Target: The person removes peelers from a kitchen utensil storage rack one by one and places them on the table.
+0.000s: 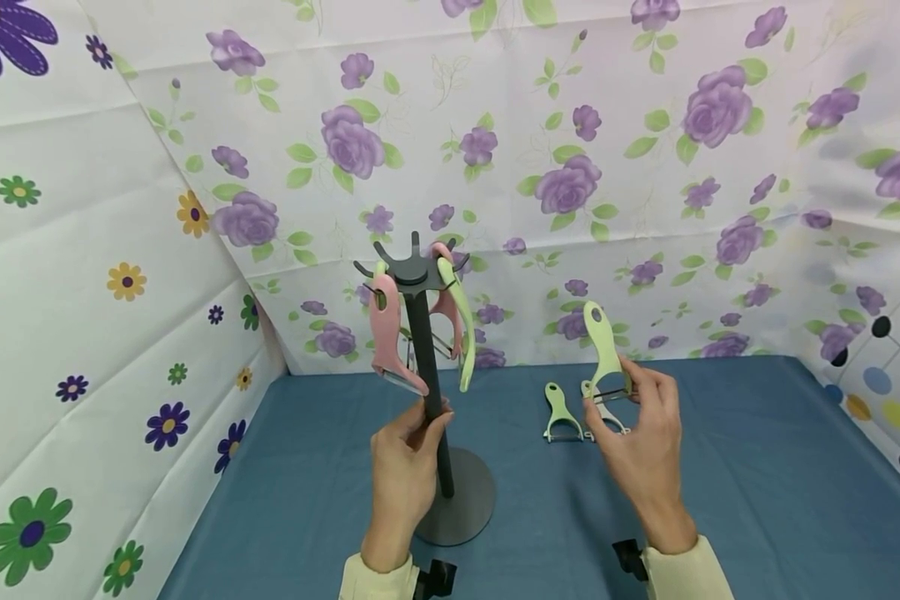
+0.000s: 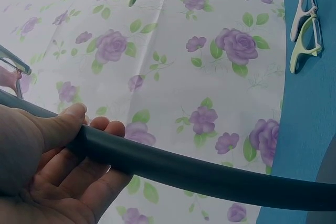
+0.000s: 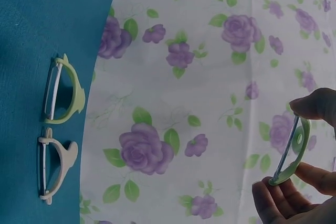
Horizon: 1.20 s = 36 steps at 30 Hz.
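A dark stand (image 1: pixel 422 350) with a round base carries hooks at its top. My left hand (image 1: pixel 405 479) grips its pole with thumb and fingers; the pole (image 2: pixel 210 177) also shows in the left wrist view. From the hooks hang a pink peeler (image 1: pixel 386 325) and a green peeler (image 1: pixel 459 308), with another pink and another green one partly hidden behind. To the right, my right hand (image 1: pixel 645 442) pinches a light green peeler (image 1: pixel 602 337) by its blade end, handle pointing up. In the right wrist view this peeler (image 3: pixel 301 153) sits between thumb and fingers.
On the blue tabletop (image 1: pixel 307 475) lie a green peeler (image 1: pixel 558 408) and a white peeler (image 3: pixel 68 158), side by side beyond my right hand. The round base (image 1: pixel 468 508) stands on the cloth. Flowered sheets (image 1: pixel 435 108) wall the table at the back and left.
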### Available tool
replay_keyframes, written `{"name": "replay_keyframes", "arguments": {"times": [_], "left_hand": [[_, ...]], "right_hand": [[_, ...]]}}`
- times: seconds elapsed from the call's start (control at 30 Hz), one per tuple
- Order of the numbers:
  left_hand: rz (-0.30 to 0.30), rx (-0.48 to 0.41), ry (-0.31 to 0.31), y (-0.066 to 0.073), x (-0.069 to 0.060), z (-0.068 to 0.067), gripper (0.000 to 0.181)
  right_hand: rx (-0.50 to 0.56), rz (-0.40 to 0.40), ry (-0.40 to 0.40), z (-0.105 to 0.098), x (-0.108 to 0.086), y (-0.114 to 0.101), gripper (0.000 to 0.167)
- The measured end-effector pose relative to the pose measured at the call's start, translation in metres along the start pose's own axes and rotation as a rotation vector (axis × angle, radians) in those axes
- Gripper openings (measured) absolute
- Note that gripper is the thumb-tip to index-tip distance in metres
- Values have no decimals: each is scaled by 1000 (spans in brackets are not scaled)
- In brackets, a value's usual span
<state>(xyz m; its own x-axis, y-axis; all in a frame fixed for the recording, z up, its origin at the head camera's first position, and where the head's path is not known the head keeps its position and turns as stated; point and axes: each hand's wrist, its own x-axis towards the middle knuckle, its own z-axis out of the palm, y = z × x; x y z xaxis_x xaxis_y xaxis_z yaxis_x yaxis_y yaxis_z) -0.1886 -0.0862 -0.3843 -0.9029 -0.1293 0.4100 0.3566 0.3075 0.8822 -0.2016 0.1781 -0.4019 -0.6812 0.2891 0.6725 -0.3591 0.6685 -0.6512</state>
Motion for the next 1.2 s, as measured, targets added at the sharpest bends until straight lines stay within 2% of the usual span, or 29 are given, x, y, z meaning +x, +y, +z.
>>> {"name": "replay_keyframes", "arguments": {"times": [0.33,1.2], "left_hand": [[9,-2,-3,0,-1,-1,20],[-18,-4,-6,0,-1,0,21]], "right_hand": [[-17,13,2,0,0,7,67],[-55,49,16,-1,4,21,65]]}}
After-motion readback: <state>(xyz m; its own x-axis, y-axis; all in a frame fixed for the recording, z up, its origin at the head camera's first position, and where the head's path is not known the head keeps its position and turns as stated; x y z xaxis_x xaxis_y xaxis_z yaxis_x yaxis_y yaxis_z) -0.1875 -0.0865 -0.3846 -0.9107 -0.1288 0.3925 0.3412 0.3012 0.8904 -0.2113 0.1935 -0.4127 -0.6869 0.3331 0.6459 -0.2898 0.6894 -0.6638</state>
